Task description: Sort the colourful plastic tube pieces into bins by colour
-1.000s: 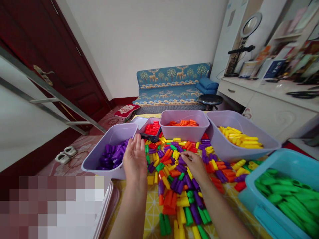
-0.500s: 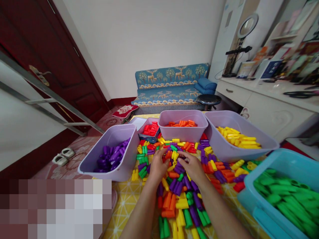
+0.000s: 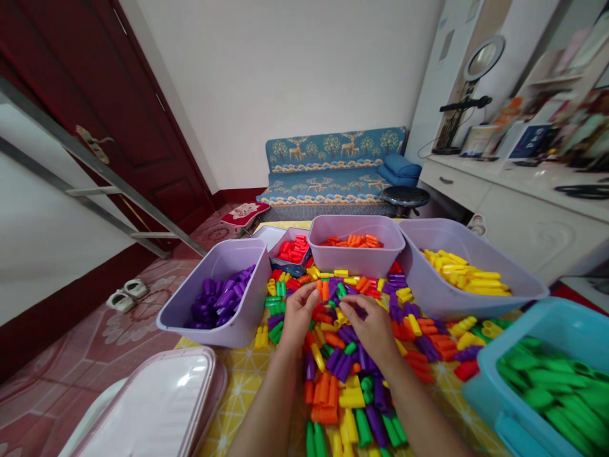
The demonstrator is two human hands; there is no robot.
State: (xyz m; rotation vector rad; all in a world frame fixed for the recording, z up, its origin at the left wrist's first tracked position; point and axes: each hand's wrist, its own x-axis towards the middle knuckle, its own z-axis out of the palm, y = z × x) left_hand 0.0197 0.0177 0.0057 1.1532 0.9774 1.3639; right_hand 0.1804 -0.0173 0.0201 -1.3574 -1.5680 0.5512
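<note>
Mixed coloured plastic tubes (image 3: 328, 397) lie in a pile on the yellow patterned cloth (image 3: 238, 387). My left hand (image 3: 299, 312) is over the far part of the pile, its fingers pinched beside orange tubes (image 3: 323, 291). To its right, my right hand (image 3: 373, 324) has thumb and fingertips together near a green tube (image 3: 341, 291); whether it grips that tube is unclear. Around the pile stand a bin of purple tubes (image 3: 221, 297), a small box of red ones (image 3: 294, 249), a bin of orange ones (image 3: 354, 241), a bin of yellow ones (image 3: 464, 274) and a turquoise bin (image 3: 495, 387) of green ones.
A pale lid (image 3: 152, 403) rests at the near left. Beyond the table are a blue patterned sofa (image 3: 333, 168) and a black stool (image 3: 404, 195). A metal ladder (image 3: 95, 165) leans at the left, and a white cabinet (image 3: 518, 222) stands at the right.
The view has shifted slightly, bringing the pale lid into sight. Orange tubes now show at my left fingertips and a green tube near my right, where yellow tubes were between the hands.
</note>
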